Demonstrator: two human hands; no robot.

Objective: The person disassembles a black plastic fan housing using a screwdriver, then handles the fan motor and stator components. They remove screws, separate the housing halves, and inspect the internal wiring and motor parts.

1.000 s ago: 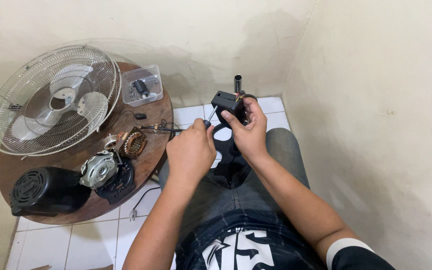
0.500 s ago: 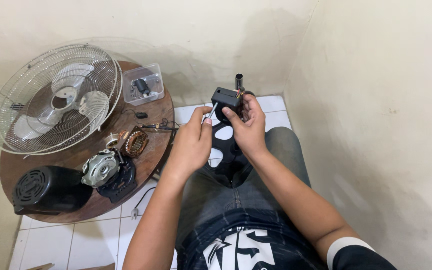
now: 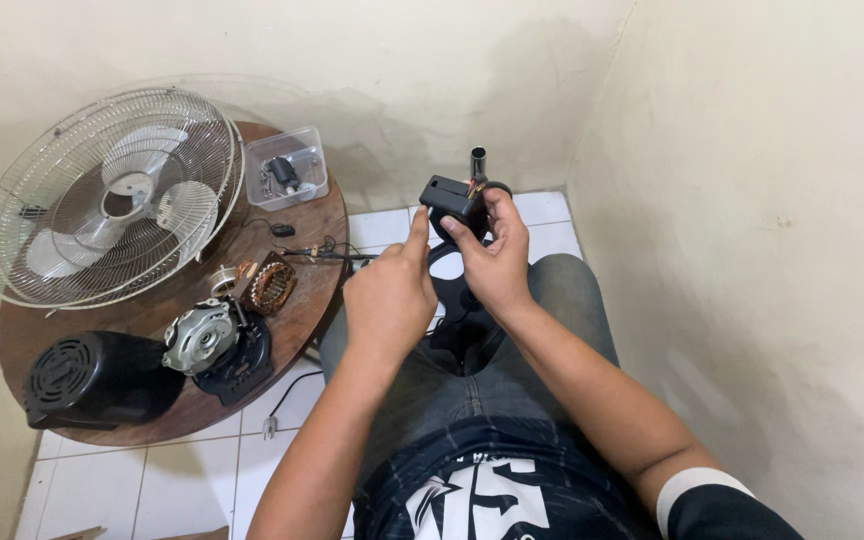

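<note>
My right hand [image 3: 497, 255] grips a black plastic fan part [image 3: 449, 198] with a short dark tube sticking up from it, held above my lap. My left hand [image 3: 389, 292] is right beside it, fingertips raised and touching the part's left lower edge. More of the black piece hangs down between my knees [image 3: 462, 320]. Thin wires [image 3: 327, 255] run from the part toward the round table on my left.
A round wooden table [image 3: 302, 300] at my left carries a fan grille with blades [image 3: 107, 195], a clear plastic box of small parts [image 3: 287, 170], a copper-wound stator [image 3: 272, 285], a metal motor [image 3: 207, 335] and a black motor cover [image 3: 92, 380]. Walls close in ahead and right.
My left hand has lifted its fingers up to the black part. The part and my right hand have barely shifted.
</note>
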